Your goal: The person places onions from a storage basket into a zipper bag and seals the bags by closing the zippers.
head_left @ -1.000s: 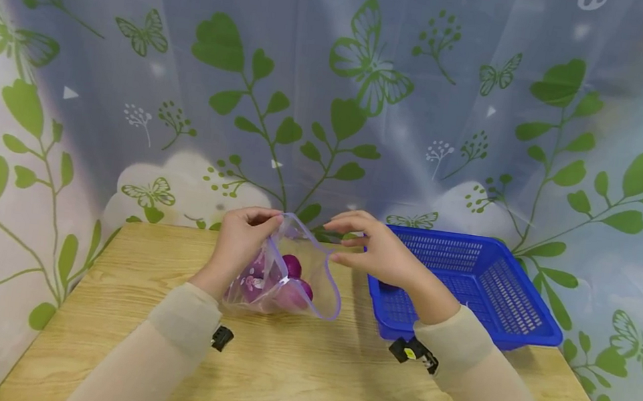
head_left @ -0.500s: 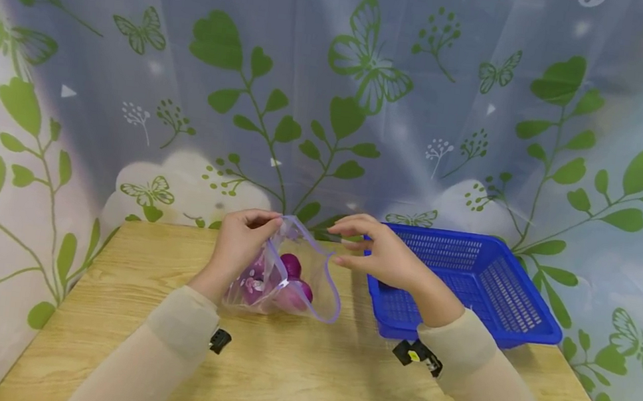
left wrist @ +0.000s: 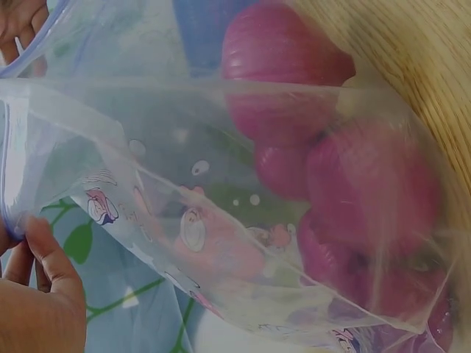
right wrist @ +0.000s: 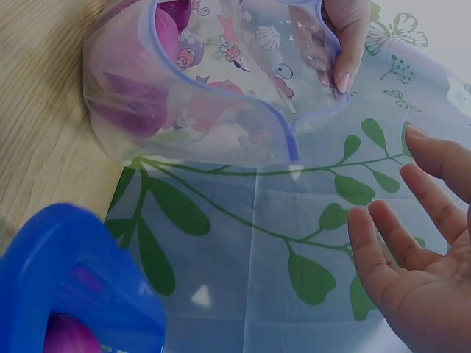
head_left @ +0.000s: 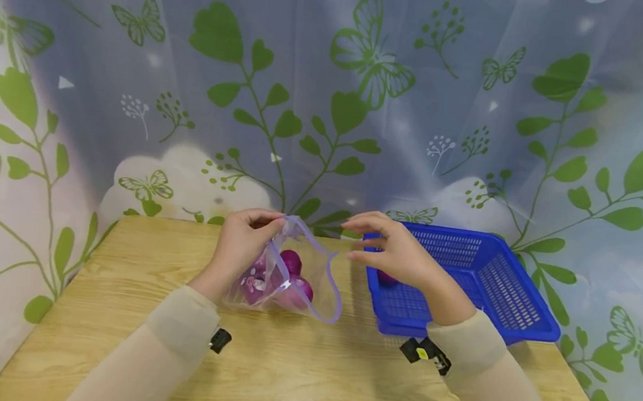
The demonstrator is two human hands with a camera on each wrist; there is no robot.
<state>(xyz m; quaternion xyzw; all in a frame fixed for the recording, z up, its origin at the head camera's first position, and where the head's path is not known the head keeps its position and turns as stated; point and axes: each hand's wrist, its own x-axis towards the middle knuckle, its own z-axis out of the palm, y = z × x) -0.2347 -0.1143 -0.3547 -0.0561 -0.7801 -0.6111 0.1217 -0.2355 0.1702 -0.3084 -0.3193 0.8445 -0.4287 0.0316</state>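
While the left hand [head_left: 244,239] pinched the bag [head_left: 288,277] rim up, the right hand [head_left: 396,253] hung empty, fingers spread, beside the mouth; holding that rim high and wide seemed best.

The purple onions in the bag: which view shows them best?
The left wrist view: the onions fill the frame, seen close through the clear bag that the left hand pinches. The head view shows them small but sharp inside the bag. The right wrist view shows only purple patches behind the printed plastic.
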